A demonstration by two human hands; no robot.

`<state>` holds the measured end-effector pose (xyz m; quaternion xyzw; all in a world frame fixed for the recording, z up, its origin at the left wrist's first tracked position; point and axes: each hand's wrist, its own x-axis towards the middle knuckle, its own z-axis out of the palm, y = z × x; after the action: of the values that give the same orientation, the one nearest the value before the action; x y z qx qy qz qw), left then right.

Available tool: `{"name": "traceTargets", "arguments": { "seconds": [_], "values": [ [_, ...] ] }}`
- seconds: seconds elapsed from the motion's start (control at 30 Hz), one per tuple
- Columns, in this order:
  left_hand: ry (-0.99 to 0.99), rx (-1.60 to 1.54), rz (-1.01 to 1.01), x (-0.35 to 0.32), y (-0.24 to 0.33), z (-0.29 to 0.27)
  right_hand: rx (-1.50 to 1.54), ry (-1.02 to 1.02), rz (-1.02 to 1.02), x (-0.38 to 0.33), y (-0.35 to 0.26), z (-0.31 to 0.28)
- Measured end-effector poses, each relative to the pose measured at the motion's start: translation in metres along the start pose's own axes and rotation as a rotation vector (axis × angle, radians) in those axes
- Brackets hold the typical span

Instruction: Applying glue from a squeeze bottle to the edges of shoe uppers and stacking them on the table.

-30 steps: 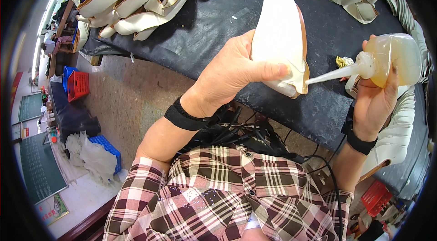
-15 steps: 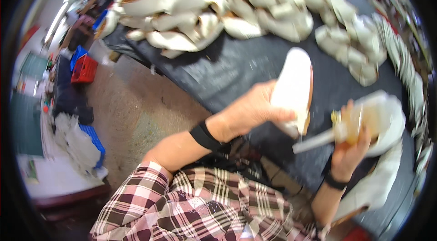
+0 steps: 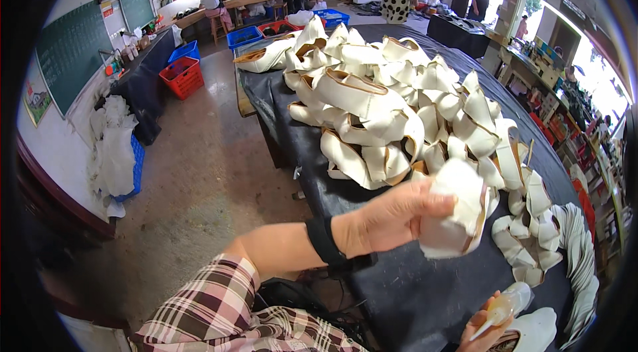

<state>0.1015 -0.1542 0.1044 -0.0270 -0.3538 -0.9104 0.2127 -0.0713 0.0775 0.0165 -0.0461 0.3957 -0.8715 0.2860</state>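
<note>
My left hand [image 3: 399, 216] grips a white shoe upper [image 3: 455, 209] with a brown lining edge, thumb on top, holding it in the air above the dark-covered table [image 3: 412, 292]. Low at the right, my right hand [image 3: 484, 329] is wrapped round a translucent squeeze bottle [image 3: 510, 300] of yellowish liquid, its long nozzle pointing down and left. Beside that hand lies a white piece [image 3: 539, 327], cut off by the lower edge. Beyond my left hand, a large heap of white uppers [image 3: 365, 94] with brown linings covers the table.
A smaller group of white uppers [image 3: 522, 239] and a long row of overlapping white pieces [image 3: 579, 259] lie along the table's right side. A red crate [image 3: 183, 78] and blue crates stand on the floor at left. Several people are farther back in the room.
The view has tilted up, bringing more of the room in. The upper in my left hand has turned and now looks shorter and broader. The bottle remains in my right hand, now lower in view.
</note>
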Motion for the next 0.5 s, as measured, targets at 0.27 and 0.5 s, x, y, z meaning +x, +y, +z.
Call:
{"name": "traceTargets", "arguments": {
  "seconds": [0.27,0.5],
  "values": [
    [-0.05,0.242,0.365,0.032,0.185,-0.059,-0.379,0.007,-0.179,-0.002,0.045,0.056],
    [-0.085,0.053,0.477,0.068,0.3,-0.166,-0.937,-0.126,-0.551,0.0,0.068,0.041]
  ]
}}
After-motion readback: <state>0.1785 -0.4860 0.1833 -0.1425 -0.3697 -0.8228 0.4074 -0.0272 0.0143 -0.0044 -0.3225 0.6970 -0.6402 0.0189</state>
